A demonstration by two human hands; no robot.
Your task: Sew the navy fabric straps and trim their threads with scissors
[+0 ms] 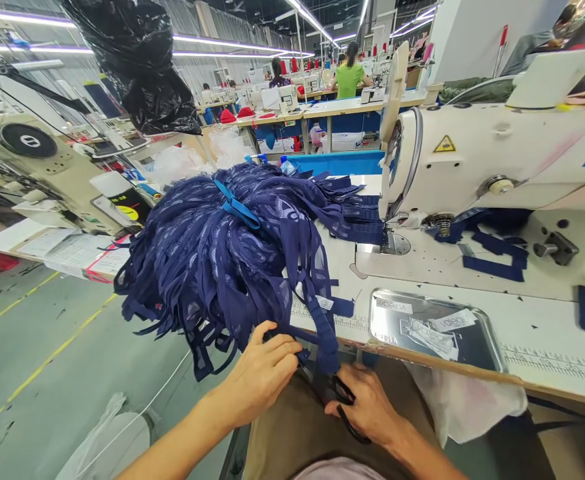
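Note:
My left hand (267, 373) pinches a navy fabric strap (317, 327) at the table's front edge, over my lap. Close beside it, my right hand (367, 403) is closed around black-handled scissors (345, 393); the blades are mostly hidden near the hanging cloth. The strap comes from a large bundle of navy lace garments (212, 247), tied with a bright blue band (237, 207). Part of the bundle reaches under the needle area of the white sewing machine (472, 160). A small white label (322, 302) lies on the fabric by the table edge.
A metal tray (437, 333) with several printed labels sits at the table's front. Navy scraps (495, 260) lie beneath the machine arm. Another sewing machine (37, 160) and a black plastic bag (137, 67) are at left. People work at tables farther back.

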